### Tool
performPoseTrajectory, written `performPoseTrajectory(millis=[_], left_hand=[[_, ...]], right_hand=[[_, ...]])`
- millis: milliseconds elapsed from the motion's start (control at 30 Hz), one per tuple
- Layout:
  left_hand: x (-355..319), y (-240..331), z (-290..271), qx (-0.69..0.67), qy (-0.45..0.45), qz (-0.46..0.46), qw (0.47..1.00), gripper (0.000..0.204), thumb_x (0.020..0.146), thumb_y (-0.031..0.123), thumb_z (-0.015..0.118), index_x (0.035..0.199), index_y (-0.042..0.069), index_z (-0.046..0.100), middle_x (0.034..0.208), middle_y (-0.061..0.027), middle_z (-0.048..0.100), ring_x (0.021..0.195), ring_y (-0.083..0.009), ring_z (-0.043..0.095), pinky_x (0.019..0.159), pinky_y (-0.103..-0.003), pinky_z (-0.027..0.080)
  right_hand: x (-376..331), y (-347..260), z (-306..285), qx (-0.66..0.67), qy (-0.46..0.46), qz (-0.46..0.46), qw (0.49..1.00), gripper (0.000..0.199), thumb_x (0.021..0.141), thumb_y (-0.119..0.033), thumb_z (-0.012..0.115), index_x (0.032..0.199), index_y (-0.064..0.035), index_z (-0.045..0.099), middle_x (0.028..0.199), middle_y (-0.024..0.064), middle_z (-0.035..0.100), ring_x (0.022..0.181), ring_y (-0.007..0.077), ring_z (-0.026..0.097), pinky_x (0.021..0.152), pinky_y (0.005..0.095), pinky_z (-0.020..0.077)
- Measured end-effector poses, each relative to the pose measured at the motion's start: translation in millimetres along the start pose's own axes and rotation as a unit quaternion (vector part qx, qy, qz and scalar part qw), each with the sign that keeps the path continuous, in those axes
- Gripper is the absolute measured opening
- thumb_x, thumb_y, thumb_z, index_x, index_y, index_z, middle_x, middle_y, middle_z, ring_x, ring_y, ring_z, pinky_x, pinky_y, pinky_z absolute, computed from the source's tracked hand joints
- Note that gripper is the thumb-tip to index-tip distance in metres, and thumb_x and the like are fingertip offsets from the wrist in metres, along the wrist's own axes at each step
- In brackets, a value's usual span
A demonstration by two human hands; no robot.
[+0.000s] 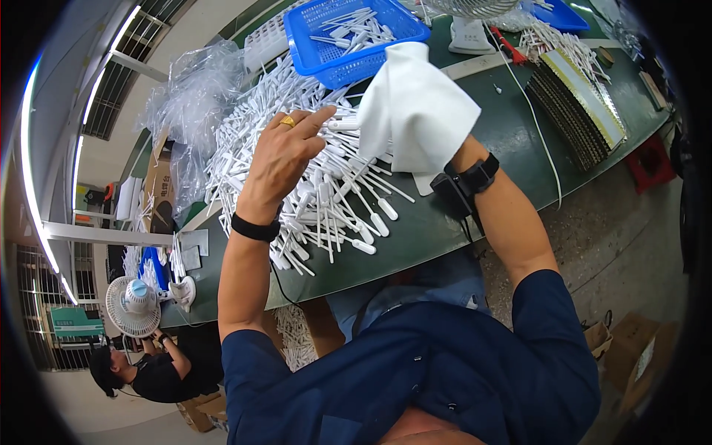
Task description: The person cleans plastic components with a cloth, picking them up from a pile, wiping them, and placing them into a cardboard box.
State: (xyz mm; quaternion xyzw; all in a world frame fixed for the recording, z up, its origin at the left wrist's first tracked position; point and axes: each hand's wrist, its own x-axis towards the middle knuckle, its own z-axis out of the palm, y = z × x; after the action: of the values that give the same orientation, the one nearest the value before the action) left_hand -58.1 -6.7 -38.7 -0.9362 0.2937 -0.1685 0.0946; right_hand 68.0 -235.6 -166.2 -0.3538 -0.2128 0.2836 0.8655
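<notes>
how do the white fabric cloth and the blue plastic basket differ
The white fabric cloth drapes in soft folds; the blue rectangular plastic basket keeps a stiff, open-topped shape. The cloth's surface looks unbroken, while the basket's wall is perforated. Each is one solid colour.

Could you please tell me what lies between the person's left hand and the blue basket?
In the head view, part of the heap of white stick-like pieces lies between the left hand and the blue basket.

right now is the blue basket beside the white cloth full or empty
Neither, partly filled: in the blue mesh basket, a loose heap of white bulb-ended sticks leaves bare blue floor showing around it.
</notes>
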Motion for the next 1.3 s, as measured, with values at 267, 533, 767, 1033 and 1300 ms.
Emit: performPoseTrajectory(millis=[267,533,767,1033,1300], left_hand=[[-4.9,3.9,2.0,0.004,-0.021,-0.001,1.000,0.012,0.078,0.008,0.061,0.066,0.004,0.060,0.128,-0.0054,0.065,0.107,-0.0227,0.062,0.089,-0.039,0.046],[-24.8,0.8,4.8,-0.208,0.215,-0.171,0.939,0.007,0.087,0.003,0.071,0.080,0.001,0.069,0.117,-0.0080,0.071,0.104,-0.0204,0.065,0.088,-0.033,0.050],[-43.6,17.5,38.5,-0.598,0.343,-0.325,0.647,0.018,0.096,0.013,0.069,0.084,0.000,0.073,0.107,-0.0111,0.074,0.086,-0.0136,0.069,0.075,-0.027,0.055],[-56.2,18.8,54.3,-0.704,0.380,-0.318,0.509,0.018,0.098,0.011,0.066,0.104,-0.004,0.072,0.104,-0.0130,0.073,0.085,-0.0185,0.071,0.078,-0.030,0.058],[-66.6,17.6,63.1,-0.677,0.429,-0.357,0.480,0.020,0.098,0.012,0.065,0.109,-0.005,0.070,0.103,-0.0129,0.073,0.086,-0.0180,0.072,0.078,-0.029,0.058]], right_hand=[[-19.0,-37.3,79.5,-0.614,-0.174,-0.153,0.755,0.051,0.089,-0.011,0.064,0.137,-0.0002,0.052,0.120,0.0150,0.065,0.106,0.0235,0.065,0.092,0.0315,0.0518],[-23.2,-28.7,60.0,-0.506,-0.152,-0.178,0.830,0.054,0.090,-0.011,0.064,0.141,-0.0008,0.051,0.124,0.0154,0.065,0.112,0.0262,0.064,0.096,0.0309,0.0498],[-20.0,-12.4,45.9,-0.355,-0.175,-0.084,0.915,0.048,0.095,-0.009,0.062,0.140,-0.0007,0.051,0.121,0.0110,0.065,0.109,0.0218,0.064,0.097,0.0313,0.0492],[-23.9,-10.2,64.1,-0.235,-0.130,0.052,0.962,0.037,0.098,-0.006,0.058,0.135,-0.0017,0.054,0.120,0.0060,0.064,0.104,0.0155,0.062,0.093,0.0304,0.0506],[-17.3,17.3,38.3,-0.258,-0.087,0.020,0.962,0.038,0.096,-0.008,0.059,0.134,0.0002,0.055,0.116,0.0046,0.066,0.097,0.0120,0.064,0.087,0.0277,0.0523]])
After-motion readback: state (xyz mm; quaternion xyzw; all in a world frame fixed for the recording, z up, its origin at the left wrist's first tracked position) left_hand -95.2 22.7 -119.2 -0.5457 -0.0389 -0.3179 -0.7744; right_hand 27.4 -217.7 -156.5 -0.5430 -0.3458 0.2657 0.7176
